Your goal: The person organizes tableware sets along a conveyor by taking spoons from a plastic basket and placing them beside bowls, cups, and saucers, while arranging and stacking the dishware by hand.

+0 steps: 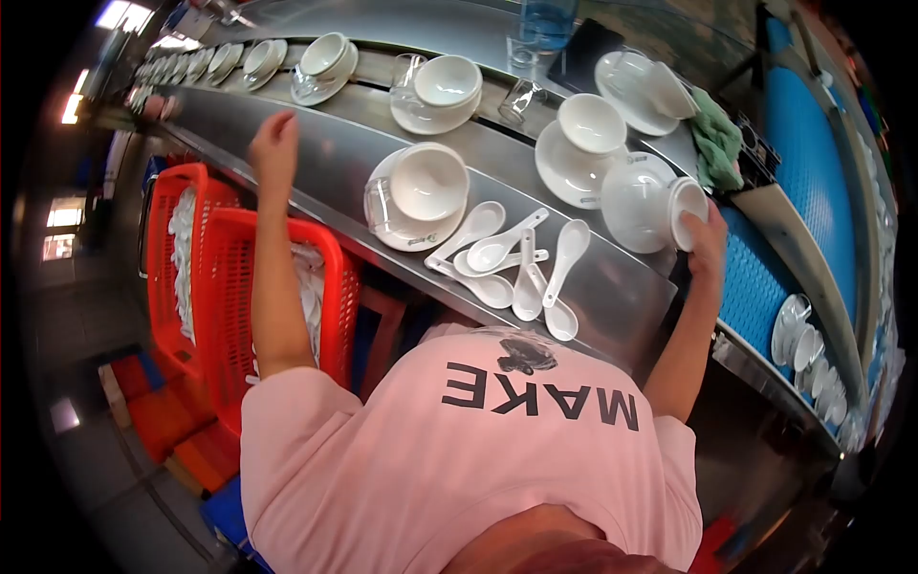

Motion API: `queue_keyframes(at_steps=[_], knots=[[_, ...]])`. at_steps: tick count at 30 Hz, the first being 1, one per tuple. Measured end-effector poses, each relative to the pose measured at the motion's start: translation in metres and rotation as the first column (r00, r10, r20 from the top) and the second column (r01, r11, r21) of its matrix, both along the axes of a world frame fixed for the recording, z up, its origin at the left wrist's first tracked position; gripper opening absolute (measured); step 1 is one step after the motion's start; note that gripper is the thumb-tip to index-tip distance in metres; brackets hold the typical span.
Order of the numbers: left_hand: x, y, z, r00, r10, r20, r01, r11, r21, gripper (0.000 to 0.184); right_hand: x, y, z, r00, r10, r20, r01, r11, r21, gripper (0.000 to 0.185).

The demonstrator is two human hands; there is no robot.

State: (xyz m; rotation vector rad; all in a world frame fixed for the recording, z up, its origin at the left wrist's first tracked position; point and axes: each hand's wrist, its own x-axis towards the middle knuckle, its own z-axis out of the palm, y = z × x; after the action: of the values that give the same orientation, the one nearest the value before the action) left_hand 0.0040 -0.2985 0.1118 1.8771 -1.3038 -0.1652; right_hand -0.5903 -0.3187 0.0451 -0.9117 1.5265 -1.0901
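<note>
White porcelain bowl (pixel 685 199) is at two o'clock in the view, tilted beside a white plate (pixel 631 196), the right hand (pixel 706 234) clamped on its rim. At ten o'clock the left hand (pixel 275 143) hovers near the steel counter (pixel 612 287), fingers curled together. Ceramic soup spoons (pixel 570 245) lie at eight o'clock from the bowl; below the left hand, at six o'clock, stands a red plastic basket (pixel 229 287).

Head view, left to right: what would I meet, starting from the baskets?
Leftmost red basket, left hand, bowl nearest the spoons, rightmost spoon, right hand holding a white bowl, dishes.
</note>
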Motion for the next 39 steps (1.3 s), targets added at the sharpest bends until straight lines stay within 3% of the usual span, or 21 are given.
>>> queue_keyframes(at_steps=[3, 5, 7, 9, 11, 13, 15, 17, 18, 19, 20, 23, 24, 25, 27, 29, 31, 33, 35, 37, 39], knots=[[0.046, 0.108, 0.014, 0.915, 0.338, 0.222, -0.325, 0.941, -0.092, 0.023, -0.008, 0.003, 0.003, 1.0, 0.021, 0.001, -0.021, 1.0, 0.009, 0.044], [0.083, 0.184, -0.009, 0.829, 0.438, 0.349, -0.534, 0.806, 0.257, 0.026, -0.019, 0.003, -0.005, 1.0, -0.001, -0.002, 0.001, 1.0, 0.015, 0.045], [0.093, 0.245, -0.044, 0.967, 0.113, 0.229, -0.227, 0.791, 0.568, 0.037, -0.029, 0.004, -0.01, 0.999, 0.039, -0.002, -0.039, 0.999, 0.038, 0.046], [0.1, 0.311, -0.118, 0.975, 0.064, 0.211, -0.173, 0.815, 0.553, 0.052, -0.033, -0.004, -0.014, 0.997, 0.066, -0.048, -0.064, 0.997, 0.052, 0.046], [0.04, 0.302, -0.086, 0.957, -0.204, 0.204, 0.01, 0.73, 0.683, 0.059, -0.029, -0.009, -0.018, 0.987, 0.084, -0.134, -0.075, 0.995, 0.069, 0.046], [0.011, 0.287, -0.065, 0.954, -0.163, 0.252, -0.051, 0.738, 0.673, 0.054, -0.015, -0.015, -0.01, 0.82, 0.077, -0.568, -0.121, 0.992, -0.041, 0.041], [0.01, 0.286, -0.072, 0.96, -0.104, 0.26, -0.094, 0.755, 0.649, 0.05, 0.024, -0.024, 0.014, 0.286, -0.115, -0.951, -0.267, 0.944, -0.194, 0.038], [0.03, 0.292, -0.096, 0.968, -0.052, 0.247, -0.118, 0.771, 0.626, 0.048, 0.102, -0.052, 0.04, 0.563, -0.158, -0.811, -0.416, 0.794, -0.443, 0.034], [0.031, 0.288, -0.101, 0.961, -0.024, 0.274, -0.13, 0.838, 0.53, 0.037, 0.155, -0.063, 0.052, 0.742, 0.013, -0.67, -0.455, 0.745, -0.489, 0.038], [0.031, 0.282, -0.1, 0.967, 0.003, 0.255, -0.138, 0.847, 0.513, 0.033, 0.194, -0.085, 0.038, 0.694, -0.004, -0.72, -0.6, 0.549, -0.582, 0.04], [0.032, 0.274, -0.097, 0.972, 0.028, 0.235, -0.144, 0.857, 0.495, 0.03, 0.244, -0.102, 0.036, 0.613, -0.004, -0.79, -0.682, 0.503, -0.531, 0.039], [0.04, 0.265, -0.09, 0.962, 0.17, 0.214, -0.248, 0.874, 0.417, 0.022, 0.341, -0.145, -0.011, 0.251, 0.16, -0.955, -0.823, 0.555, -0.123, 0.05], [0.042, 0.264, -0.086, 0.953, 0.245, 0.179, -0.295, 0.888, 0.352, 0.022, 0.355, -0.151, -0.02, 0.171, 0.278, -0.945, -0.848, 0.53, 0.003, 0.039], [0.046, 0.263, -0.08, 0.939, 0.315, 0.138, -0.343, 0.892, 0.296, 0.021, 0.361, -0.153, -0.016, 0.138, 0.196, -0.971, -0.874, 0.485, -0.027, 0.025], [0.058, 0.262, -0.065, 0.908, 0.387, 0.16, -0.413, 0.892, 0.184, 0.023, 0.368, -0.156, 0.0, 0.275, 0.348, -0.896, -0.873, 0.482, -0.081, 0.031], [0.047, 0.234, -0.023, 0.821, 0.515, 0.247, -0.566, 0.793, 0.226, 0.025, 0.363, -0.144, 0.015, 0.363, 0.387, -0.848, -0.914, 0.323, -0.244, 0.03], [0.049, 0.203, 0.002, 0.829, 0.433, 0.353, -0.484, 0.873, 0.064, 0.026, 0.364, -0.143, 0.002, 0.316, 0.325, -0.892, -0.942, 0.216, -0.255, 0.025], [0.039, 0.154, 0.031, 0.869, 0.326, 0.372, -0.299, 0.945, -0.13, 0.022, 0.375, -0.143, 0.006, 0.472, 0.556, -0.684, -0.871, 0.416, -0.263, 0.016], [0.03, 0.101, 0.053, 0.885, 0.095, 0.455, -0.058, 0.994, -0.095, 0.019, 0.371, -0.145, 0.028, 0.632, 0.655, -0.414, -0.775, 0.533, -0.339, 0.014], [0.019, 0.057, 0.057, 0.835, -0.234, 0.499, 0.148, 0.967, 0.207, 0.017, 0.364, -0.149, 0.041, 0.48, 0.756, -0.445, -0.875, 0.446, -0.187, 0.016], [0.013, 0.014, 0.029, 0.663, -0.533, 0.526, 0.387, 0.845, 0.368, 0.02, 0.375, -0.156, 0.008, 0.178, 0.717, -0.674, -0.966, 0.258, 0.02, 0.016]])
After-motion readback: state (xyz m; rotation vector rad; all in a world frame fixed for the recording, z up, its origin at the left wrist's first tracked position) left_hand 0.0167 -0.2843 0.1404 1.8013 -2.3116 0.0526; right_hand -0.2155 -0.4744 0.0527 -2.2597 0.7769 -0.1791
